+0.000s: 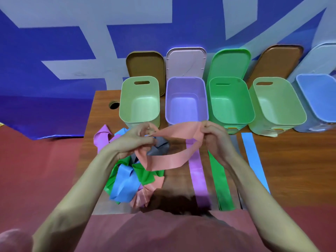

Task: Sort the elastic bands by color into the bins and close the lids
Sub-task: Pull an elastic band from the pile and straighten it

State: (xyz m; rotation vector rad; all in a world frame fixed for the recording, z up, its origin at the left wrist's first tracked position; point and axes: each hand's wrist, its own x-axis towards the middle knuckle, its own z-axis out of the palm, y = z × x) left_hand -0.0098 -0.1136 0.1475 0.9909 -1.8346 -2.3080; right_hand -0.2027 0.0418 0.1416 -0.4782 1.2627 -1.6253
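Both hands hold a pink elastic band (174, 135) stretched above the table. My left hand (138, 138) pinches its left end and my right hand (214, 135) pinches its right end. Its loop hangs down between them. A tangled pile of bands (131, 177) in blue, green, pink, purple and grey lies below my left hand. Three bands lie flat on the table: purple (199, 177), green (221, 179) and blue (251, 151). Open bins stand in a row behind: pale green (140, 99), purple (186, 99), green (230, 100), pale green (276, 104) and blue (318, 99).
Lids lean against the blue and white wall behind the bins: brown (145, 68), pinkish white (186, 60), green (231, 62), brown (280, 60) and pale blue (321, 59). The wooden table (291, 170) has a round hole (113, 104) at its far left. Red floor lies to the left.
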